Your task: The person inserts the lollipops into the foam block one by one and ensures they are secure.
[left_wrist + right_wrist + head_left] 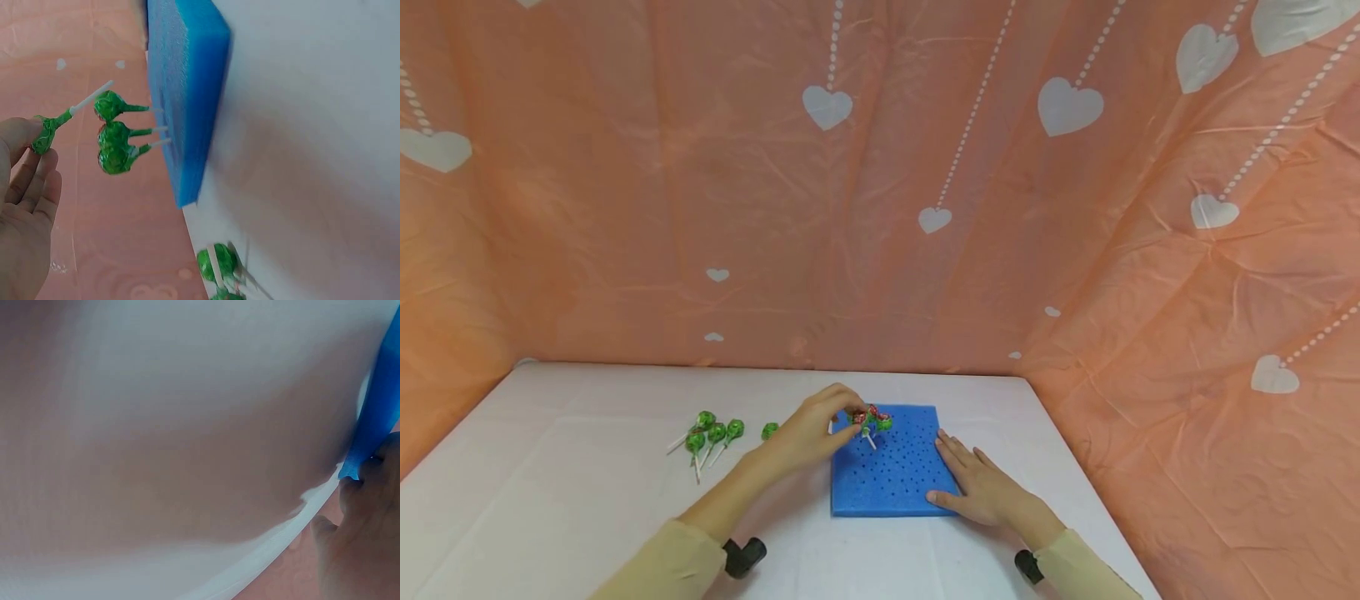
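My left hand point(808, 427) is over the far left part of a blue foam block point(895, 487) dotted with small holes. Between thumb and fingers it pinches the green-wrapped head of a lollipop point(44, 134), whose white stick slants toward the foam in the left wrist view. Three more green lollipops point(117, 156) stand with their sticks in the block, heads close together; red shows on the wrappers in the head view. With fingers fairly straight, my right hand point(988, 490) rests on the block's right edge, thumb at the near right corner.
Several loose green lollipops point(717, 432) lie in a cluster on the white table point(572, 483), left of the foam. Another lollipop point(770, 431) lies nearer the left hand. An orange curtain point(737, 183) with white hearts hangs behind and along the sides.
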Demonstrator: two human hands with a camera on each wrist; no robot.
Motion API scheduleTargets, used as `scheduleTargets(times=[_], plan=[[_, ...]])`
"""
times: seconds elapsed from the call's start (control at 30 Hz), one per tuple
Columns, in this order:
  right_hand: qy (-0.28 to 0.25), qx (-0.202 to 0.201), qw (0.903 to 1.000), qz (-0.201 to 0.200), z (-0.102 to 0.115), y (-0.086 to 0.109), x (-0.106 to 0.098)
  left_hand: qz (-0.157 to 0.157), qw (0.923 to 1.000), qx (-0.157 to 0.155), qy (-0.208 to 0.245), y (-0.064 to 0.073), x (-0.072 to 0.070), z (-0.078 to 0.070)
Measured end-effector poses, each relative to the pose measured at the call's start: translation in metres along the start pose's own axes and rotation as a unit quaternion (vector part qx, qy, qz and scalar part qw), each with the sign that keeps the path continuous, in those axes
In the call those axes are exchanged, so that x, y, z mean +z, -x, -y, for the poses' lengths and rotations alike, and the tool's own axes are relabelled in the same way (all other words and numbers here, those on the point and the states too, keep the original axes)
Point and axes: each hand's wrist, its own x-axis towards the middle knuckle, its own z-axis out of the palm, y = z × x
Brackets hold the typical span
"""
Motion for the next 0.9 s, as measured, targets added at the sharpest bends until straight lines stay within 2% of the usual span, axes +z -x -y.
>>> scheduleTargets(times=[0.4,0.57,0.9], plan=[[0.006,-0.004,0.9999,-0.007,0.002,0.0,0.0,-0.006,0.9998,0.01,0.019,-0.023,0.016,-0.002],[0.002,-0.002,1.0,-0.003,0.003,0.001,-0.001,0.0,0.9998,0.004,0.02,-0.032,0.021,-0.004],[-0.001,0.001,1.0,0.004,0.005,0.001,-0.003,0.012,0.9999,0.004,-0.002,-0.046,0.033,-0.006]])
